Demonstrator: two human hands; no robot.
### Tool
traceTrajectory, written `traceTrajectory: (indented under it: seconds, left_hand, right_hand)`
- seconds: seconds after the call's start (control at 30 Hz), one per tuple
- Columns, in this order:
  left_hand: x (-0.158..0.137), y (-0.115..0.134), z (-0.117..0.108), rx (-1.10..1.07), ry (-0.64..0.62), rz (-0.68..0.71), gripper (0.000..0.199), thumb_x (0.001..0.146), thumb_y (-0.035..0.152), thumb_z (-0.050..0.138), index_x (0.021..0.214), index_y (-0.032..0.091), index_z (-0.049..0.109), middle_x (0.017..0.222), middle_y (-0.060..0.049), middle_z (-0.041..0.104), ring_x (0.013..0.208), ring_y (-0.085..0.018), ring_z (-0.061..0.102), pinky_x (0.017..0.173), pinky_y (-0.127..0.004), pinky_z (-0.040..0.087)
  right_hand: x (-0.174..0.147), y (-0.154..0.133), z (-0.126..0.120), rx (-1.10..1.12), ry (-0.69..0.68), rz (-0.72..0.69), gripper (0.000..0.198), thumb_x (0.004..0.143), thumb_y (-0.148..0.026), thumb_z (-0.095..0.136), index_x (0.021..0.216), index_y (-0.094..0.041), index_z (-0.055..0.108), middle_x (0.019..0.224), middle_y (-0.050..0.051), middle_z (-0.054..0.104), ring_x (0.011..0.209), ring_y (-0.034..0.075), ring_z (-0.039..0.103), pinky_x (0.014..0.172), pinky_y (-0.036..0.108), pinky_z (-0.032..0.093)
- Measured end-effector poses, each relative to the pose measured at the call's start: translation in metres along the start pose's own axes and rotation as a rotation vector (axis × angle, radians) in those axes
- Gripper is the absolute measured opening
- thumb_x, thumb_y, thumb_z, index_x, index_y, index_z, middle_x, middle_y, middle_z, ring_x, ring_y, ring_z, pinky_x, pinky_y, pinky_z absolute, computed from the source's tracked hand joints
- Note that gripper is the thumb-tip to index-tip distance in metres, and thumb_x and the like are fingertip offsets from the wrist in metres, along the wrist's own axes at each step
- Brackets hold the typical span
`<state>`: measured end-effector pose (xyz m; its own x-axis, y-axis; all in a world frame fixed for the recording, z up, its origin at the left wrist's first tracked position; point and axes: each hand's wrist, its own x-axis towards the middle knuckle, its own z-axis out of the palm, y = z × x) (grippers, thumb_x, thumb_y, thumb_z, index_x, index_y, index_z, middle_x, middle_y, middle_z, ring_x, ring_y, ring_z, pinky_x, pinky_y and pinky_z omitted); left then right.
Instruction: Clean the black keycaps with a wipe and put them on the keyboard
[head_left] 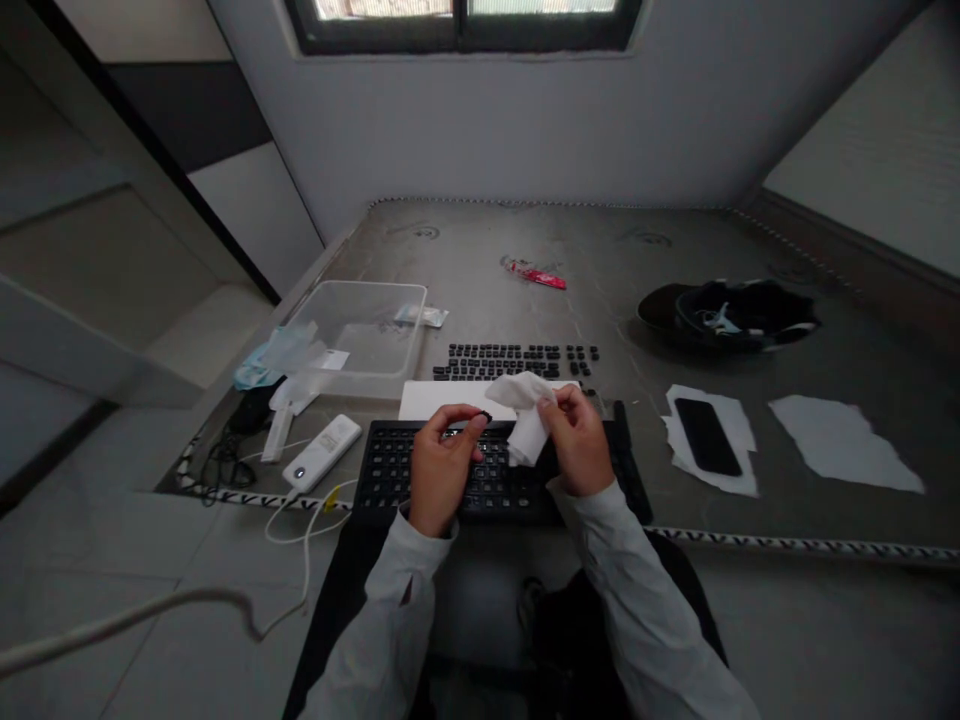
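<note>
Between the thumb and fingertips of my left hand [442,462] is a small black keycap [486,415]. My right hand [582,440] pinches a crumpled white tissue [531,425], which hangs down beside the keycap without clearly touching it. Under both hands lies a black keyboard [390,470] with its keycaps off, at the near edge of the mat. Loose black keycaps [495,362] stand in rows beyond it. A white sheet [427,398] lies between these rows and the keyboard, partly covered by my hands and the tissue.
Left of the keyboard are a clear plastic box [367,382], a white power bank [324,455] and a cable [306,560]. A red packet [544,278] lies farther back. To the right are a dark cap [742,315], a phone [706,437] on paper and another paper sheet [844,440].
</note>
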<state>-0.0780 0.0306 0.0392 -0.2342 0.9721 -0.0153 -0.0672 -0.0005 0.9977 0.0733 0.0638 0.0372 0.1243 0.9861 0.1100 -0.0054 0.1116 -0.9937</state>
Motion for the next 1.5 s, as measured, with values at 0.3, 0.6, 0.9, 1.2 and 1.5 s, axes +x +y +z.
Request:
traceTrajectory:
  seconds: [0.3,0.6,0.9,1.2,1.5]
  left_hand:
    - [-0.006,-0.009,0.014,-0.033,-0.141,-0.073,0.03,0.071,0.037,0.064,0.094,0.017,0.065,0.086,-0.005,0.067,0.044,-0.004,0.051,0.035,-0.013,0.032]
    - [-0.029,-0.019,0.038,0.036,-0.37,-0.15,0.029,0.07,0.037,0.064,0.092,0.017,0.069,0.071,-0.005,0.068,0.04,-0.006,0.049,0.033,-0.015,0.036]
    - [-0.038,-0.029,0.049,0.092,-0.371,-0.129,0.027,0.071,0.036,0.065,0.086,0.014,0.071,0.07,-0.007,0.07,0.045,-0.009,0.054,0.037,-0.017,0.042]
    - [-0.035,-0.038,0.051,0.088,-0.436,-0.087,0.024,0.074,0.034,0.059,0.086,0.014,0.068,0.08,-0.007,0.07,0.054,-0.011,0.058,0.041,-0.018,0.046]
    - [-0.038,-0.04,0.052,0.129,-0.469,-0.087,0.025,0.076,0.034,0.059,0.089,0.015,0.067,0.082,-0.008,0.07,0.06,-0.013,0.061,0.041,-0.017,0.046]
  right_hand:
    - [-0.014,-0.032,-0.076,-0.501,-0.115,-0.257,0.023,0.08,-0.031,0.047,0.082,-0.022,0.067,0.083,0.002,0.067,0.079,0.02,0.061,0.071,0.029,0.044]
    - [-0.055,0.002,-0.082,-0.62,-0.181,-0.135,0.026,0.076,-0.038,0.06,0.097,-0.024,0.068,0.087,0.003,0.07,0.082,0.02,0.063,0.073,0.032,0.047]
    - [-0.058,0.017,-0.073,-0.46,-0.064,0.065,0.029,0.066,-0.042,0.068,0.084,-0.019,0.07,0.078,0.005,0.071,0.073,0.02,0.065,0.071,0.031,0.048]
    - [-0.04,0.038,-0.12,-0.612,0.144,0.152,0.031,0.068,-0.044,0.064,0.085,-0.019,0.073,0.086,0.007,0.072,0.085,0.025,0.064,0.081,0.036,0.046]
    - [-0.039,0.049,-0.104,-0.801,0.081,0.167,0.021,0.067,-0.038,0.065,0.079,-0.024,0.073,0.073,0.002,0.071,0.071,0.02,0.065,0.069,0.03,0.048]
